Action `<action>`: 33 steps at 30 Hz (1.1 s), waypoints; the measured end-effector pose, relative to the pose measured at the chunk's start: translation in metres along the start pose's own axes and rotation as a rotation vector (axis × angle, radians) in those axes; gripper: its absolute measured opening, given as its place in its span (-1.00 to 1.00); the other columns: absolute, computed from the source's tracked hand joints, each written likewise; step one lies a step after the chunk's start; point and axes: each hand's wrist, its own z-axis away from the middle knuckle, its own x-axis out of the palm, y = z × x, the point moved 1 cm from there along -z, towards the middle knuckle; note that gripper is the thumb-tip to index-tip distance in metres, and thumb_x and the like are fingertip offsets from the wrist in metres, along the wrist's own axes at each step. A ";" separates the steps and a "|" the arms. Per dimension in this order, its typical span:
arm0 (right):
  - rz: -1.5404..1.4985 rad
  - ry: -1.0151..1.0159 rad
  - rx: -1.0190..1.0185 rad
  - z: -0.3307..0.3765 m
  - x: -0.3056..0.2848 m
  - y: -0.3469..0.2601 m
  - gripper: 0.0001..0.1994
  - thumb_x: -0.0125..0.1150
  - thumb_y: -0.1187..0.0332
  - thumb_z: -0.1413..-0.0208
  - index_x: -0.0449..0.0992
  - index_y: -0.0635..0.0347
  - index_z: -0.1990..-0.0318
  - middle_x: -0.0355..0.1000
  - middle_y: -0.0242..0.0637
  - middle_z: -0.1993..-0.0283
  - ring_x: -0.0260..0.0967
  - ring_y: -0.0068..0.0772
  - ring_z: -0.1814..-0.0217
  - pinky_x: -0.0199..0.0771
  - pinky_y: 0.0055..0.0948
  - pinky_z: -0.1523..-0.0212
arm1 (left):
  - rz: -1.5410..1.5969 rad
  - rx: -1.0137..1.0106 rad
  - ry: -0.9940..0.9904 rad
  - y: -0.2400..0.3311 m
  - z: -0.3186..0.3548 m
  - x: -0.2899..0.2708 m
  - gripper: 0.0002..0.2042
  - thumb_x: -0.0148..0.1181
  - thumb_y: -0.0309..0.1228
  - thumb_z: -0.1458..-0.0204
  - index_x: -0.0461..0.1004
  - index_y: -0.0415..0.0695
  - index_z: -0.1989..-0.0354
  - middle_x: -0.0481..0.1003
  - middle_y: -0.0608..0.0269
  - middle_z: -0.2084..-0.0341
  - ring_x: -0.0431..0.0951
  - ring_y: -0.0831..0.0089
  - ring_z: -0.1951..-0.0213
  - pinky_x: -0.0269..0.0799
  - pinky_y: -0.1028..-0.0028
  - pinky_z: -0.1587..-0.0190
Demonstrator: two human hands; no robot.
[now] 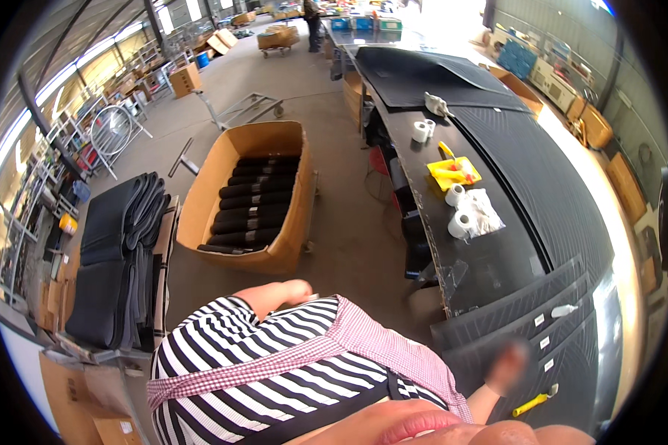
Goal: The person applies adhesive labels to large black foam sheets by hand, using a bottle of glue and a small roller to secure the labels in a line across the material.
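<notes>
My left hand [297, 291] is held in front of my striped top, its fingers curled. A small white bit shows at its fingertips, too small to name. My right hand [510, 367] is over the black mats [467, 337] on the table's near end, smeared so that its fingers cannot be made out. White labels [545, 342] lie in a row on these mats. Close to the right hand lies a yellow-handled tool [533, 403] with a pale head. A small translucent bottle [564, 311] lies farther up the mats.
The long table [490, 271] carries white rolls [460, 224], a yellow tray [453, 172], and a dark sheet [430, 78]. A cardboard box [274, 259] of rolled black mats [252, 202] stands on the floor. Folded mats [100, 297] are stacked at left. A cart [249, 110] stands behind the box.
</notes>
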 end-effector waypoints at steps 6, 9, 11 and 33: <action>-0.032 0.199 -0.049 0.013 0.014 0.001 -0.88 0.22 0.41 -0.22 0.38 0.09 0.31 0.22 -0.39 0.25 0.20 -0.51 0.26 0.25 -0.51 0.23 | 0.205 0.718 0.055 0.220 -0.178 -0.097 -0.80 0.15 -0.31 -0.17 0.68 -0.04 0.18 0.60 0.17 0.13 0.60 0.21 0.05 0.50 0.29 -0.06; -0.089 0.310 -0.089 0.018 0.029 0.008 -0.86 0.22 0.43 -0.22 0.33 0.07 0.29 0.12 -0.42 0.32 0.13 -0.53 0.32 0.18 -0.52 0.30 | 0.350 0.837 -0.015 0.321 -0.213 -0.122 -0.89 0.21 -0.46 -0.12 0.67 -0.09 0.27 0.60 0.20 0.15 0.60 0.24 0.07 0.51 0.35 -0.02; -0.150 0.092 -0.050 0.013 0.049 0.008 -0.82 0.15 0.46 -0.26 0.25 0.05 0.31 0.06 -0.44 0.36 0.07 -0.53 0.34 0.15 -0.49 0.29 | 0.374 0.901 -0.047 0.361 -0.234 -0.124 -0.90 0.25 -0.49 -0.10 0.68 -0.09 0.27 0.61 0.20 0.19 0.62 0.24 0.12 0.53 0.36 0.04; 1.515 0.387 0.079 -0.124 0.144 -0.007 -0.90 0.29 0.45 -0.13 0.63 0.28 0.24 0.59 -0.31 0.39 0.49 -0.50 0.35 0.42 -0.51 0.26 | 0.343 1.228 -0.289 0.429 -0.321 -0.065 -0.95 0.31 -0.48 -0.09 0.63 -0.11 0.29 0.61 0.21 0.24 0.63 0.21 0.23 0.57 0.34 0.17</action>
